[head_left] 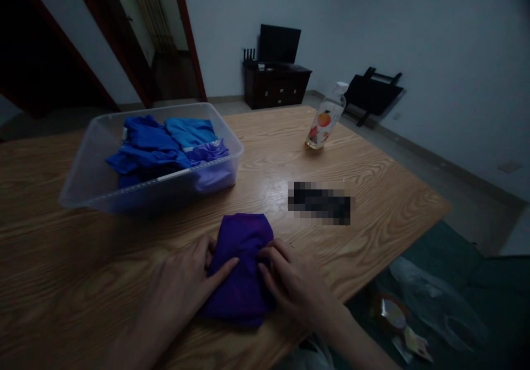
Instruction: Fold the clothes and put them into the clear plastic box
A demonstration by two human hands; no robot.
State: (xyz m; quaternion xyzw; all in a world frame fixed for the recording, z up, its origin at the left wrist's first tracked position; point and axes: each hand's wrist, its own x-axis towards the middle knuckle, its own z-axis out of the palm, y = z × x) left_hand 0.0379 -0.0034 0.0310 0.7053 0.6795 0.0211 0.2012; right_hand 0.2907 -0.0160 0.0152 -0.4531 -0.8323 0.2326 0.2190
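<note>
**Purple cloth under both hands at the near table edge**

Purple cloth (242, 265), folded into a compact bundle, is lying on the wooden table (372, 193) close to its near edge, directly in front of the person. Left hand (182, 284) is resting on the bundle's left side, fingers loosely spread and flat, the index finger reaching across the fabric toward the middle. Right hand (290, 279) is pressing on the right side, fingers curled down onto the cloth's edge. Neither hand is closing around the bundle; both are lying on top of it, fingertips nearly meeting at the centre.

Beyond the hands, to the left and farther back, a clear plastic bin (83, 176) is sitting on the table. Inside it, blue garments (144, 143) are piled beside a lighter turquoise piece (190, 130), with a lilac piece (209, 154) toward the bin's right wall.

To the right of the cloth, a blurred dark object (318, 202) is lying flat on the tabletop; what it is cannot be told. Farther back, a drink bottle (325, 119) with a fruit label is standing near the far edge.

Lighting is dim. Against the far wall, a dark cabinet (275, 85) is carrying a black screen (279, 44).
</note>
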